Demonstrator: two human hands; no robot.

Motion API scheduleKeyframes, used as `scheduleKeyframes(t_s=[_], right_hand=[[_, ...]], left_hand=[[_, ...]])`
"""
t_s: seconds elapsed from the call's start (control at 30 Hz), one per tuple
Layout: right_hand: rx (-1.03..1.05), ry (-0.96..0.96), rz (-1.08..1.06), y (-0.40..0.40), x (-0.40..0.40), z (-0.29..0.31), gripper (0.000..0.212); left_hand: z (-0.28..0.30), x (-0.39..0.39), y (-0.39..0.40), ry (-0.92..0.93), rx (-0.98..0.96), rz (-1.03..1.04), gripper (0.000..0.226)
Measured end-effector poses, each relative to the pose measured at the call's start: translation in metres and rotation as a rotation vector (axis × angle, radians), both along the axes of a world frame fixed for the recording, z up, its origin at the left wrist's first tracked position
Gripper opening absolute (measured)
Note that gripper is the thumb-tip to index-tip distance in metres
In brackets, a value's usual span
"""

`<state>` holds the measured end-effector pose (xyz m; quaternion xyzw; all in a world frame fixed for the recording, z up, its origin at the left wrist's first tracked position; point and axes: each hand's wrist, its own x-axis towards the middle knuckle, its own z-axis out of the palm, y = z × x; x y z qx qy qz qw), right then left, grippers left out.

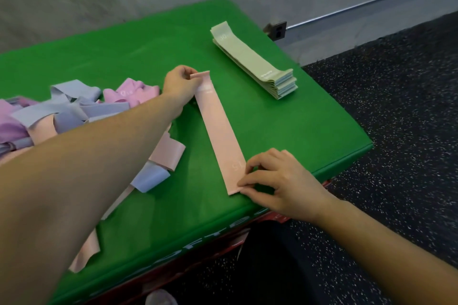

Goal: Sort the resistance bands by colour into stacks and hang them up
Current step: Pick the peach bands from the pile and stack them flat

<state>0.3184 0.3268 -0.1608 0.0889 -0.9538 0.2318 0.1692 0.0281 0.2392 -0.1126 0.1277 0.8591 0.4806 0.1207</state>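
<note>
Hands (280, 181) on "15" pink band (218, 131)

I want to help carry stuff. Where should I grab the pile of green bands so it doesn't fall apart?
Probably best across the middle of the green stack, coming from above, thumb on one long side and fingers on the other. It lies flat on the green table as a long, narrow pile with loose, slightly fanned ends, so squeezing the middle should hold every layer together.

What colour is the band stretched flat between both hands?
Pale pink band, with faint white print near each end; head view shows it.
</note>
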Motion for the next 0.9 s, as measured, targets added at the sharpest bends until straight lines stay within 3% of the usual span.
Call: scheduleKeyframes(t_s=[0.2, 0.5, 0.73, 0.9], right_hand=[[-0.03, 0.0, -0.022, -0.003, 0.0, -0.002, 0.018], [-0.177, -0.124, -0.112, -0.009, 0.001, 0.007, 0.026], [-0.286, -0.17, -0.171, -0.013, -0.003, 0.015, 0.032], [-0.414, -0.14, -0.207, -0.023, -0.004, 0.023, 0.012]], left_hand=[[-0.002, -0.011, -0.004, 0.168, -0.18, -0.047, 0.022], [0.022, 0.027, -0.05, 0.229, -0.119, -0.149, 0.016], [0.038, 0.076, -0.134, 0.407, -0.184, -0.286, 0.009], [0.025, 0.096, -0.194, 0.524, -0.224, -0.238, 0.012]])
